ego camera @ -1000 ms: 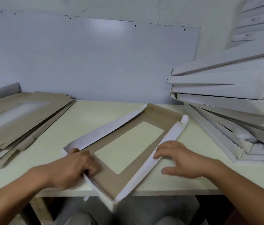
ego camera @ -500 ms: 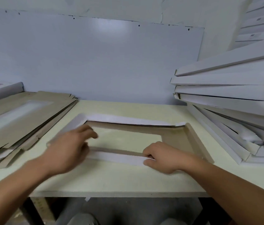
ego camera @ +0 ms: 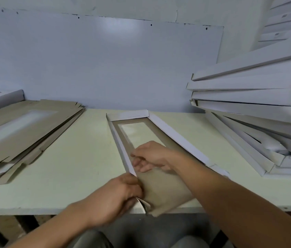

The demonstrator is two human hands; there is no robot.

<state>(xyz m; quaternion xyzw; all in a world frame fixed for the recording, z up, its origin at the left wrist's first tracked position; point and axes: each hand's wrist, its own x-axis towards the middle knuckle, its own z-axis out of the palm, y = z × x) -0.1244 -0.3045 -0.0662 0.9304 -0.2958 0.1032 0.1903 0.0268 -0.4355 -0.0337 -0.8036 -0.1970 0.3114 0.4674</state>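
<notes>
A flat cardboard box blank [ego camera: 166,187], brown inside with white flaps and a rectangular window cut in it, lies lengthwise on the pale table [ego camera: 73,169], its near end overhanging the front edge. Its left, right and far flaps stand folded up. My left hand [ego camera: 117,196] grips the near left corner, fingers curled round the white flap there. My right hand [ego camera: 151,156] reaches across the brown panel and pinches the left side flap [ego camera: 121,145] a little farther along.
A stack of flat brown blanks [ego camera: 24,129] lies on the left of the table. A leaning pile of folded white boxes [ego camera: 259,111] fills the right side. A white board [ego camera: 105,63] backs the table.
The blank has been turned from lying crosswise to pointing away from me. Both hands have moved onto its near left side flap and corner.
</notes>
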